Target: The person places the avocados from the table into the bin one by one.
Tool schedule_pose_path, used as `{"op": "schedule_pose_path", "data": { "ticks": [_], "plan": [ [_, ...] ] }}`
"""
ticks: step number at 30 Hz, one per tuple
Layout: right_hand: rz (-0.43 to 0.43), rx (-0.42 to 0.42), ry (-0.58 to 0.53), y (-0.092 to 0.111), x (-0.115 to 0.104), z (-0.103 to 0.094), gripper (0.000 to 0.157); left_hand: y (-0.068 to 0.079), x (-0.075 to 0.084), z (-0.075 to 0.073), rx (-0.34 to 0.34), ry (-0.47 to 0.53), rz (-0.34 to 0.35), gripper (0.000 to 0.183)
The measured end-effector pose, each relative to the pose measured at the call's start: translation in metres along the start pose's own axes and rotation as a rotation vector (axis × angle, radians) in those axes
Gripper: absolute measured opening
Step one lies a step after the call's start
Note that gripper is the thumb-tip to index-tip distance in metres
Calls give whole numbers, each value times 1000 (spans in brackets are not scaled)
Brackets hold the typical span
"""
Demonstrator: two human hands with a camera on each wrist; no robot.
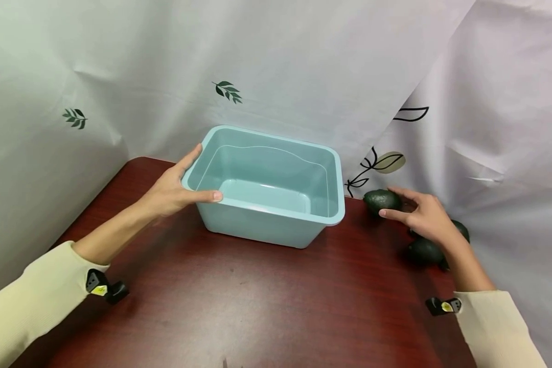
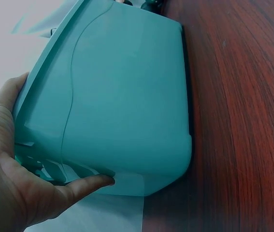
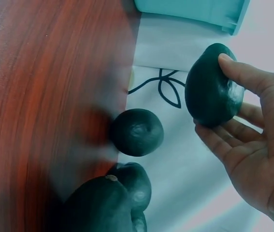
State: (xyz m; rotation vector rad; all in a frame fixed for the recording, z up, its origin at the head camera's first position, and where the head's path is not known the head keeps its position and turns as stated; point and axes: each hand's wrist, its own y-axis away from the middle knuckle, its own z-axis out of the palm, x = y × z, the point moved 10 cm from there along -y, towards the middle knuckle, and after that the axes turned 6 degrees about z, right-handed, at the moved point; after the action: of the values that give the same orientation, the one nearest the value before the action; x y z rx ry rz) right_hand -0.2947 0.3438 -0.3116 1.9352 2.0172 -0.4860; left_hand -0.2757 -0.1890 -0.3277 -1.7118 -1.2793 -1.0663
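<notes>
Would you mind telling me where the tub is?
In the head view, the tub is near centre, left of the held avocado, gripped by the left hand.

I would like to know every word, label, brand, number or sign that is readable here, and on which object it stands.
No text is readable.
Yellow label on the left wrist's black device: too small to read.
Yellow label on the right wrist's black device: too small to read.
Tub and avocados: no lettering visible.

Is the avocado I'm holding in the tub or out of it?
Out: head view shows the avocado in the right grip, beside the tub.
</notes>
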Motion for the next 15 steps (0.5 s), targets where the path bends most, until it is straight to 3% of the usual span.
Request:
{"op": "schedule_pose_path", "data": {
  "ticks": [15],
  "plan": [
    [33,-10,-85,0,-8,-11,78,0,-2,-1,0,-28,-1,119]
  ]
}}
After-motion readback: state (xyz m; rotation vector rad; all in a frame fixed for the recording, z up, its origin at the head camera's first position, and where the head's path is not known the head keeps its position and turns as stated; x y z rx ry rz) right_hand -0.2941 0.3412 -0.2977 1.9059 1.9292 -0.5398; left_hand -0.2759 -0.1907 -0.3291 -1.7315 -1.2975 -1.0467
